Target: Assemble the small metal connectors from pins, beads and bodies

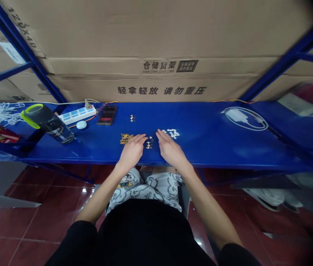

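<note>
My left hand [132, 150] rests over the blue tabletop, fingers loosely stretched and holding nothing that I can see. Under and beside it lies a pile of small brass-coloured pieces [125, 139]. Opposite, my right hand [170, 149] has its fingers extended, its tips close to a cluster of small white pieces [173, 133]. Between the hands, a small white piece with a dark pin [151, 138] lies near my left fingertips. Just below it are several joined white-and-brass pieces [149, 145]. Further back sits another little group of such joined pieces [132, 118]. The undersides of both hands are hidden.
A dark bottle with a green loop [53, 125] stands at the left, near a white power strip [77, 114] and a white rounded object [81, 125]. A blurred dark item [107, 114] lies beside them. A coiled white cable with charger [242, 117] is at right. Cardboard [162, 40] backs the table.
</note>
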Demonstrator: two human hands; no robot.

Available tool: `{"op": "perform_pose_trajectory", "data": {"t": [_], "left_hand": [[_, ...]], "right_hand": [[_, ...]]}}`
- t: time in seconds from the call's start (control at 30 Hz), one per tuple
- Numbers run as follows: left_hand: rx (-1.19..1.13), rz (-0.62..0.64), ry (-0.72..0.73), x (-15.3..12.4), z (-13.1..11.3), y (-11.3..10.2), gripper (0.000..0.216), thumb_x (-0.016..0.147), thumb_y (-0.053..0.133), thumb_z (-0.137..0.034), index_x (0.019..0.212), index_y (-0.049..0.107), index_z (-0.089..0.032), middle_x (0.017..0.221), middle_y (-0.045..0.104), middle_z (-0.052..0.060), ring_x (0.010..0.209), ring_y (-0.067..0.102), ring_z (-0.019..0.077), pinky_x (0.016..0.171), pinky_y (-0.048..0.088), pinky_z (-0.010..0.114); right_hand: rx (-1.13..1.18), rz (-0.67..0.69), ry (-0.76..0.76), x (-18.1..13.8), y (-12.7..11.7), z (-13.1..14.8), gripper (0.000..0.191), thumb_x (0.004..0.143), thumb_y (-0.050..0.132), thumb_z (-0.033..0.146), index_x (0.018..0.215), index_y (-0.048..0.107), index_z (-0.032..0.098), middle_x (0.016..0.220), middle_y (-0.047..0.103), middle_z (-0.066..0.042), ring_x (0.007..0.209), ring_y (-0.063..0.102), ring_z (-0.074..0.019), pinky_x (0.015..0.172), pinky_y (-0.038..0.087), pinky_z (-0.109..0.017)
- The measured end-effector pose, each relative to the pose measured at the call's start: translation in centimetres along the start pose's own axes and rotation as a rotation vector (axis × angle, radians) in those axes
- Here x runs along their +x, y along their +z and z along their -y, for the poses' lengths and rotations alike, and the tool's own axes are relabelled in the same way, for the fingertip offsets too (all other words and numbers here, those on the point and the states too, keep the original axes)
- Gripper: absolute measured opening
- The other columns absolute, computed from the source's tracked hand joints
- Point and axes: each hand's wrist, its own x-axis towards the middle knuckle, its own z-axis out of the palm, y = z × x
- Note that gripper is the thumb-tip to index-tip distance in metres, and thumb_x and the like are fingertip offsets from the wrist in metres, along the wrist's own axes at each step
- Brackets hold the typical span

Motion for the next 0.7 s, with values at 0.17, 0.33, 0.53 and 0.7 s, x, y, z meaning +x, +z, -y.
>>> {"op": "perform_pose_trajectory", "data": {"t": [0.17,0.33,0.53,0.7], "left_hand": [[0.018,0.008,0.007,0.14,0.08,-0.01,0.046,0.094,0.041,0.0,0.133,0.062,-0.012,0.141,0.062,0.013,0.135,0.054,0.0242,0.117,0.041,0.044],[0.05,0.01,0.037,0.25,0.26,0.02,0.044,0.094,0.042,-0.002,0.133,0.062,-0.009,0.139,0.063,0.013,0.132,0.055,0.0258,0.116,0.042,0.043],[0.049,0.009,0.043,0.33,0.29,-0.03,0.044,0.093,0.043,-0.002,0.132,0.063,-0.01,0.137,0.063,0.014,0.131,0.055,0.0247,0.117,0.041,0.042],[0.05,0.021,0.05,0.39,0.25,-0.15,0.046,0.093,0.041,-0.002,0.132,0.063,-0.011,0.138,0.062,0.012,0.131,0.054,0.0256,0.116,0.041,0.042]], "right_hand": [[-0.014,-0.014,0.014,0.21,0.13,0.01,0.054,0.097,0.035,0.018,0.147,0.053,0.01,0.156,0.047,-0.015,0.148,0.04,-0.0296,0.121,0.038,-0.051],[-0.027,-0.014,0.015,0.34,0.11,0.04,0.052,0.097,0.036,0.018,0.145,0.055,0.01,0.154,0.05,-0.015,0.147,0.04,-0.0297,0.12,0.04,-0.051],[-0.047,-0.025,0.0,0.32,0.03,0.04,0.051,0.097,0.036,0.018,0.143,0.057,0.008,0.153,0.051,-0.016,0.146,0.042,-0.0301,0.118,0.042,-0.051],[-0.043,-0.026,-0.002,0.34,0.13,-0.07,0.051,0.097,0.036,0.018,0.143,0.057,0.007,0.152,0.051,-0.017,0.147,0.042,-0.0298,0.12,0.04,-0.05]]}}
